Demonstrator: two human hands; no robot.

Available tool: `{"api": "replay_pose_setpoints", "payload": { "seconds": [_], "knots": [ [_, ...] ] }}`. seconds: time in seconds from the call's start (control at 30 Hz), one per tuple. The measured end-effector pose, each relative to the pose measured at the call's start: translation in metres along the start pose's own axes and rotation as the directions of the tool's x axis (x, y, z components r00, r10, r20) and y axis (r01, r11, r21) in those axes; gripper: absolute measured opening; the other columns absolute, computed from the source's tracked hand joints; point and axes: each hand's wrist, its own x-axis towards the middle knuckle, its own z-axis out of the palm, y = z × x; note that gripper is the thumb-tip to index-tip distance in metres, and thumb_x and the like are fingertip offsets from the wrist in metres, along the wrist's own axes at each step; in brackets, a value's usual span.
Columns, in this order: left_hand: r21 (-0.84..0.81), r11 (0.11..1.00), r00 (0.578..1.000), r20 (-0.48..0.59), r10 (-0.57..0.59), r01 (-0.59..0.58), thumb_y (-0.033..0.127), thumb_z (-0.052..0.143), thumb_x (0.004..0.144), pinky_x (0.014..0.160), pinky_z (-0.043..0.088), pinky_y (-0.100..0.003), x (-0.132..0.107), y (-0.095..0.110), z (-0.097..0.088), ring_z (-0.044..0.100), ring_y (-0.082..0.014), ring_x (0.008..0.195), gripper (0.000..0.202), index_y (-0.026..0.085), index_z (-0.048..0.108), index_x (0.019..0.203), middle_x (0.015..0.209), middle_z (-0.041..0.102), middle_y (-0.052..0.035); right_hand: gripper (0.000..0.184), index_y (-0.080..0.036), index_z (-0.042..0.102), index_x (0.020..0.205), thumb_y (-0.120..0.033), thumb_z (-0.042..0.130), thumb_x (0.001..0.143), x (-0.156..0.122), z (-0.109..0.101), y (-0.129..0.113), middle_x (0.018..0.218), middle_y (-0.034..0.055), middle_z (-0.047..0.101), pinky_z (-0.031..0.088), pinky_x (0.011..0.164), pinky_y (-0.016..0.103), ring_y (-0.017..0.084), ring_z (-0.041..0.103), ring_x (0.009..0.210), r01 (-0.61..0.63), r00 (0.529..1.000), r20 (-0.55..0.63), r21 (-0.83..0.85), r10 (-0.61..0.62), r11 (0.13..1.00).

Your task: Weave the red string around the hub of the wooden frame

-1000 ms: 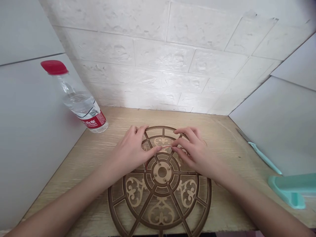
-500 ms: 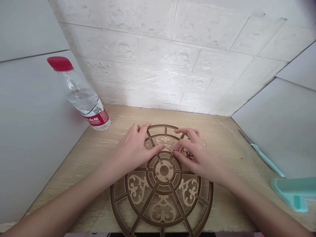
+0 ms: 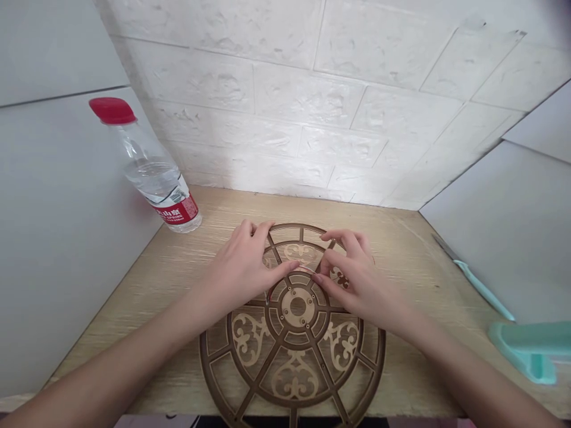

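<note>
A round bronze-coloured frame, shaped like a wheel with spokes and scrollwork panels, lies flat on the wooden table. My left hand grips its far left side, with fingers at the outer rim. The left thumb presses a thin pale wire by the inner ring. On the other end of that stretch, my right hand pinches the wire between thumb and a finger. A short dark and red bit of wire shows below the left thumb, partly hidden by the hand.
A red-capped water bottle stands at the back left. To the right lie a knife with a turquoise handle and a turquoise plastic piece. A white brick-patterned wall rises behind, with pale panels on both sides.
The view has shifted very slightly. Both hands keep nearly the same pose, the right thumb still at the wire, and the frame stays in place.
</note>
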Motion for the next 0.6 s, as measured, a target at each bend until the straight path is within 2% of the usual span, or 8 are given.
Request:
{"api": "replay_pose_setpoints", "payload": {
  "seconds": [0.17,0.27,0.4,0.47,0.5,0.6],
  "knots": [
    [0.000,1.000,1.000,0.001,-0.002,0.002,0.074,0.047,0.074,0.089,0.046,-0.043,0.000,0.000,0.000,0.053,-0.0304,0.110,0.082,0.025,0.037,0.139,0.117,0.048,-0.0096,0.017,-0.022,0.050,0.079,-0.036,0.052,0.089,0.000,0.006,0.002,0.131,0.0091,0.039,0.040,0.092,0.060,0.034,0.032,0.122,-0.027,0.999,-0.031,-0.026,0.027,0.999],
    [0.002,1.000,1.000,0.005,-0.004,0.004,0.075,0.046,0.074,0.088,0.046,-0.043,0.000,0.001,0.001,0.054,-0.0305,0.109,0.083,0.025,0.037,0.139,0.116,0.048,-0.0097,0.021,-0.022,0.051,0.080,-0.042,0.053,0.088,0.001,0.005,0.002,0.131,0.0088,0.041,0.037,0.092,0.063,0.035,0.034,0.121,-0.059,0.998,-0.032,-0.020,0.058,0.998],
    [0.019,0.999,0.999,0.015,-0.033,0.033,0.079,0.042,0.072,0.086,0.047,-0.045,0.001,-0.001,0.001,0.054,-0.0314,0.107,0.087,0.024,0.038,0.139,0.115,0.048,-0.0107,0.032,-0.023,0.054,0.081,-0.054,0.050,0.087,0.004,-0.012,0.005,0.130,0.0079,0.045,0.039,0.093,0.059,0.034,0.034,0.124,-0.106,0.994,0.003,0.054,0.106,0.993],
    [0.023,0.998,0.998,0.026,-0.052,0.052,0.081,0.041,0.071,0.087,0.046,-0.045,0.002,-0.003,0.001,0.054,-0.0325,0.107,0.088,0.024,0.038,0.139,0.116,0.048,-0.0115,0.031,-0.024,0.057,0.084,-0.054,0.048,0.089,0.005,-0.023,0.011,0.124,0.0075,0.051,0.038,0.095,0.057,0.032,0.038,0.122,-0.125,0.991,-0.042,0.056,0.127,0.991],
    [0.022,0.998,0.997,0.037,-0.068,0.067,0.081,0.041,0.071,0.087,0.046,-0.046,0.003,-0.004,0.001,0.054,-0.0331,0.108,0.089,0.025,0.038,0.139,0.116,0.048,-0.0120,0.029,-0.025,0.058,0.087,-0.052,0.049,0.089,0.005,-0.028,0.014,0.120,0.0073,0.053,0.038,0.096,0.055,0.031,0.041,0.119,-0.097,0.993,-0.064,0.043,0.099,0.994],
    [0.021,0.990,0.988,0.076,-0.137,0.136,0.083,0.041,0.068,0.085,0.046,-0.047,0.009,-0.011,-0.001,0.053,-0.0357,0.110,0.091,0.025,0.039,0.139,0.120,0.048,-0.0144,0.026,-0.027,0.060,0.098,-0.049,0.050,0.089,0.005,-0.032,0.028,0.119,0.0081,0.053,0.039,0.097,0.053,0.030,0.044,0.118,-0.062,0.998,-0.014,-0.004,0.062,0.998]
  ]
}}
